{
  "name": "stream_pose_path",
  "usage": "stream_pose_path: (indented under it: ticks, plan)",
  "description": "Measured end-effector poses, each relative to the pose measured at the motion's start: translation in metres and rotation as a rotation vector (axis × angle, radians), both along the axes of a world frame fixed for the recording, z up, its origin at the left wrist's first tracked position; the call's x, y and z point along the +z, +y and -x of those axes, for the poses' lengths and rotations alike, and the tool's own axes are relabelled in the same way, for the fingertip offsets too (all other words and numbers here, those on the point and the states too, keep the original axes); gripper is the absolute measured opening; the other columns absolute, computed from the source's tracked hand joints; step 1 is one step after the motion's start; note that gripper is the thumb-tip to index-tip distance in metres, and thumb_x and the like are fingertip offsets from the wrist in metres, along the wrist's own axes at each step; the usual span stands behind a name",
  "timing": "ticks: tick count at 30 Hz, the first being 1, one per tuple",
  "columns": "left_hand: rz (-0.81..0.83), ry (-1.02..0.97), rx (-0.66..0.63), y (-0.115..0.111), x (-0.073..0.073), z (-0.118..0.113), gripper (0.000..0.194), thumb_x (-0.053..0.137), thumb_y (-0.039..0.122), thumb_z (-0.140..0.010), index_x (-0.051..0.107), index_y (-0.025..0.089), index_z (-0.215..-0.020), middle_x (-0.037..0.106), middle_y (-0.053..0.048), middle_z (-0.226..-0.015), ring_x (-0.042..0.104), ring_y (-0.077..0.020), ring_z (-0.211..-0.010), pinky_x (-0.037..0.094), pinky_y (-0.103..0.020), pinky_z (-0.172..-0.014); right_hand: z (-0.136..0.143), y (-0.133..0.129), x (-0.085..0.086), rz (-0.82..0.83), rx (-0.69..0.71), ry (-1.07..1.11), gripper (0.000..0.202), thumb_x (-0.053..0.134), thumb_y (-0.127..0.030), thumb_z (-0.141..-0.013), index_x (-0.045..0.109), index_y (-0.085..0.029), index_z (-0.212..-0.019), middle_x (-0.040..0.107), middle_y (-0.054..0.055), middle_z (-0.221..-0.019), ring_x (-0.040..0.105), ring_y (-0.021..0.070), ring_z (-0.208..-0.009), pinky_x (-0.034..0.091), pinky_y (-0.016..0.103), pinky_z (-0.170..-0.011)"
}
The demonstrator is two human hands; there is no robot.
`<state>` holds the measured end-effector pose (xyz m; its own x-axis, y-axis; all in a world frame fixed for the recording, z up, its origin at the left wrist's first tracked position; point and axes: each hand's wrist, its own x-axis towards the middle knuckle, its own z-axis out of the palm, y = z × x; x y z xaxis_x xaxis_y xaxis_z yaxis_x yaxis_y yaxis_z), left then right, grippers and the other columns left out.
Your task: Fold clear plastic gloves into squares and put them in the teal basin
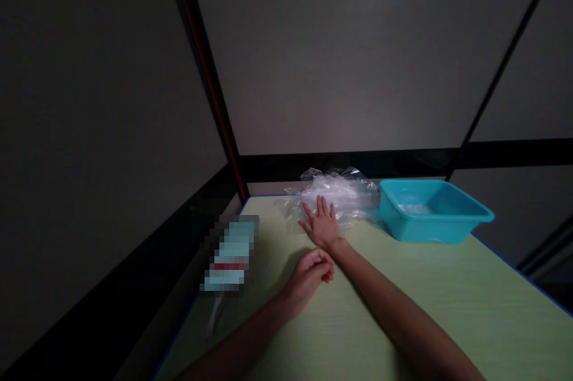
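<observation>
Clear plastic bags (356, 196) lie in a crumpled, shiny heap at the far side of the table. My right hand (323, 224) reaches across to their near edge, its fingers spread and lying flat on the film. Just in front of it, my left hand (308, 276) is loosely curled over the bare tabletop, close to the right wrist. Its fingers are bent in toward the thumb, and nothing shows in them.
A turquoise plastic basin (430, 229) stands right of the bags, with something whitish on its floor. At the left edge lies a blurred-out pale green item (235, 249). The pale green table (447, 297) has a blue edge; wall panels rise behind it.
</observation>
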<state>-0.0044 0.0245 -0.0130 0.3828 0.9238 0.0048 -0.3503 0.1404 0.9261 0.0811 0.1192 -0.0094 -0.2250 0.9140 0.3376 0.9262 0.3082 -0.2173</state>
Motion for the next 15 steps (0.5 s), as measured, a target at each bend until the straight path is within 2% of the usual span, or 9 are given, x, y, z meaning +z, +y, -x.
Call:
stream_pose_path:
  ticks: [3,6,11,15]
  plan:
    - [0.019,-0.030,0.006,0.0009,0.0004,0.0010,0.012,0.062,0.020,-0.058,0.053,0.014,-0.063,0.049,0.001,-0.054,0.043,-0.0088,-0.050,0.028,-0.023,-0.051,-0.0011,0.0034,-0.0045,0.028,-0.006,-0.011,0.051,0.034,-0.047,-0.086,0.038,-0.021,-0.130,0.018,0.015,-0.142,0.006,0.0317,-0.130,0.002,0.051,-0.099]
    - [0.040,-0.056,0.006,0.0012,0.0013,0.0013,0.012,0.062,0.019,-0.058,0.054,0.013,-0.062,0.050,0.001,-0.054,0.044,-0.0089,-0.051,0.027,-0.022,-0.050,-0.0033,0.0053,-0.0066,0.053,0.016,-0.023,0.049,0.031,-0.047,-0.087,0.044,-0.019,-0.126,0.027,0.014,-0.139,0.011,0.0301,-0.130,0.002,0.051,-0.100]
    - [0.072,-0.078,0.005,0.0017,0.0014,0.0012,0.011,0.063,0.018,-0.057,0.054,0.013,-0.061,0.051,0.001,-0.054,0.045,-0.0085,-0.051,0.027,-0.022,-0.050,-0.0044,0.0022,-0.0043,0.057,0.060,0.016,0.049,0.031,-0.042,-0.088,0.043,-0.015,-0.126,0.039,0.009,-0.133,0.015,0.0275,-0.129,0.000,0.050,-0.101]
    - [0.091,-0.092,0.007,0.0019,0.0016,0.0015,0.011,0.064,0.018,-0.056,0.055,0.013,-0.061,0.051,0.001,-0.055,0.045,-0.0082,-0.051,0.028,-0.022,-0.051,-0.0036,-0.0014,0.0019,0.024,0.085,0.105,0.047,0.033,-0.037,-0.088,0.042,-0.012,-0.127,0.039,0.008,-0.133,0.015,0.0255,-0.129,-0.002,0.049,-0.102]
